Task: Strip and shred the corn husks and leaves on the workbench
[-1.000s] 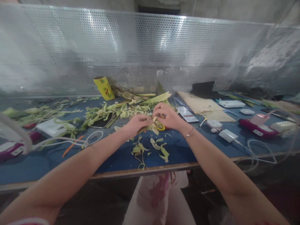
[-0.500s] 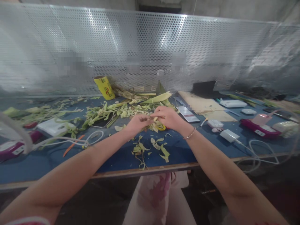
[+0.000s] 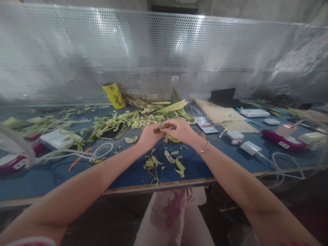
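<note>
My left hand [image 3: 153, 134] and my right hand [image 3: 177, 130] meet over the middle of the blue table, fingertips pinched together. Between them is something small and dark, mostly hidden by the fingers; I cannot make out what it is. Just under my right hand shows part of a yellow ring-shaped thing [image 3: 173, 139]. Behind both hands lies a heap of pale green plant pieces [image 3: 138, 120] with long leaves [image 3: 170, 107]. Nearer to me are scattered leaf scraps [image 3: 180, 167], and one pale scrap [image 3: 131, 139] rests left of my left hand.
A yellow cardboard tube [image 3: 114, 96] stands tilted at the back by a perforated metal screen [image 3: 164, 51]. On the right are a phone [image 3: 206, 124], brown cardboard [image 3: 221, 114], a white charger [image 3: 251, 148] and a purple power strip [image 3: 284, 140]. White cables [image 3: 74, 153] and an orange strip [image 3: 80, 159] lie left.
My hands have shifted slightly left and the fingers have regrouped. A pale plant piece that showed at my right fingers is out of sight now.
</note>
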`<move>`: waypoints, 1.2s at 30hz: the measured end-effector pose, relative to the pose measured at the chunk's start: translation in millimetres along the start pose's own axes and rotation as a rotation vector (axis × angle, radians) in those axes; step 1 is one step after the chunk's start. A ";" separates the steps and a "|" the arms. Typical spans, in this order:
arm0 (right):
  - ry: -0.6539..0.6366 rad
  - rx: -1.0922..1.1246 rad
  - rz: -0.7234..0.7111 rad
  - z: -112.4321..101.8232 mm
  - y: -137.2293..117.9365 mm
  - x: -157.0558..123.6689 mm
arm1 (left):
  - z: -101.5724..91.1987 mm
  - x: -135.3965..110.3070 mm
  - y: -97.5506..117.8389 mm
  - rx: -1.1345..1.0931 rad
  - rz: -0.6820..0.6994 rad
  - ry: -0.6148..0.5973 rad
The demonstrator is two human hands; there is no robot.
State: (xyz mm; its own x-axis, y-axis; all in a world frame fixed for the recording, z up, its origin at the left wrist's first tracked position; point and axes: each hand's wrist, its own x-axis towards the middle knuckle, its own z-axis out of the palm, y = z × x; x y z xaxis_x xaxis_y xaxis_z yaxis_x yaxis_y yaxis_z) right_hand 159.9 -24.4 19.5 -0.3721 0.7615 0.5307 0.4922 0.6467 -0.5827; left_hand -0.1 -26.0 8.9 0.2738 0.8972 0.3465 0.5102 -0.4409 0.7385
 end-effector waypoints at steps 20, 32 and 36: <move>0.150 0.025 0.000 11.3 9.0 3.4 | 6.9 -0.4 0.3 -0.170 -0.107 0.113; -0.054 0.464 0.223 1.6 8.1 7.0 | 7.6 -1.7 2.9 -0.179 -0.054 0.055; -0.110 0.650 0.299 -2.7 11.7 5.8 | 8.0 -1.4 0.3 -0.213 -0.067 0.009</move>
State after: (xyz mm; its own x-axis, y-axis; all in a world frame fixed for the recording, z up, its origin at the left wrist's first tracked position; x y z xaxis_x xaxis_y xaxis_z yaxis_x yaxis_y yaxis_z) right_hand 165.6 -12.6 17.4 -0.3883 0.8878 0.2469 0.0308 0.2803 -0.9594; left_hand 6.2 -27.6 4.0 0.2369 0.9251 0.2968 0.3433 -0.3655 0.8652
